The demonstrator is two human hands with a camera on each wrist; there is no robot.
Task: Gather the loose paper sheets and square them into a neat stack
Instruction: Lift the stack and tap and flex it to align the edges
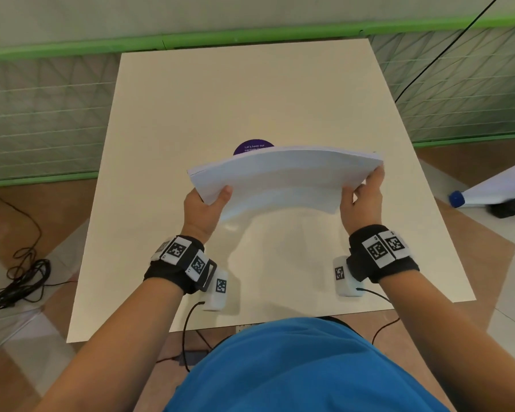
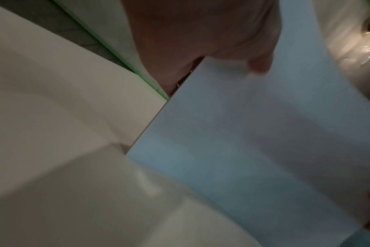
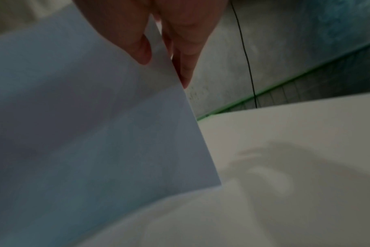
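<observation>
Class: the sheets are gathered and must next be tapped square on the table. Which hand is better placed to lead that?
Neither clearly. The left hand and right hand each grip one short edge of the paper stack, held bowed above the table. The tap probably needs both together.

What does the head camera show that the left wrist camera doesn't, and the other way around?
Only the head view shows the right hand holding the paper stack's other end, the purple sticker behind it and both wrist bands. Only the left wrist view shows the sheets' shaded underside close up. Both show the left hand gripping the stack above the white table.
</observation>
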